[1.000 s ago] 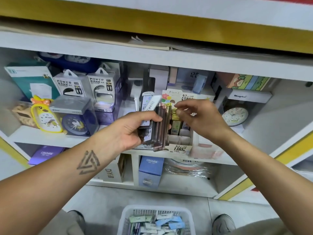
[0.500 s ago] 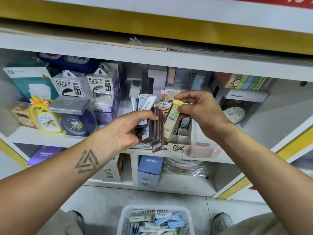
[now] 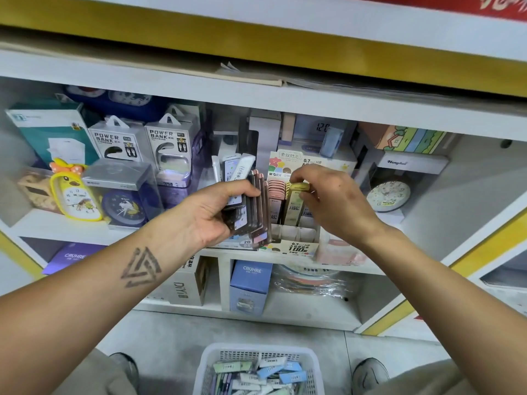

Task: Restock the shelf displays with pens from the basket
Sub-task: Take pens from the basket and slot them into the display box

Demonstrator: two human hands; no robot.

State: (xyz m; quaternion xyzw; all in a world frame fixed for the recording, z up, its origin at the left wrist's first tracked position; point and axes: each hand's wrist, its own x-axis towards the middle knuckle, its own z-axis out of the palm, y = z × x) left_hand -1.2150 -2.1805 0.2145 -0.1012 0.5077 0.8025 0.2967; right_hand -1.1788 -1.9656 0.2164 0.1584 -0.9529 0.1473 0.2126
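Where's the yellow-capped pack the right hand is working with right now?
In the head view, the yellow-capped pack stands in the display box on the middle shelf, just right of the pink packs, its top pinched by the right hand.

Yellow pack going into the display box, mid-frame on the shelf!

Centre of the frame: a slim yellow pack [image 3: 296, 205] with a rounded yellow cap stands nearly upright in the cardboard display box [image 3: 293, 246], its top pinched from the right, pink-capped packs [image 3: 276, 189] lined up just to its left. Left of that, a fanned stack of flat packs [image 3: 253, 206], dusty pink and dark-edged with white barcoded ones behind, is held upright in front of the box. Down at the bottom centre, the white slotted basket [image 3: 209, 363] sits on the floor, holding a loose jumble of green, blue and white packs [image 3: 265, 374].
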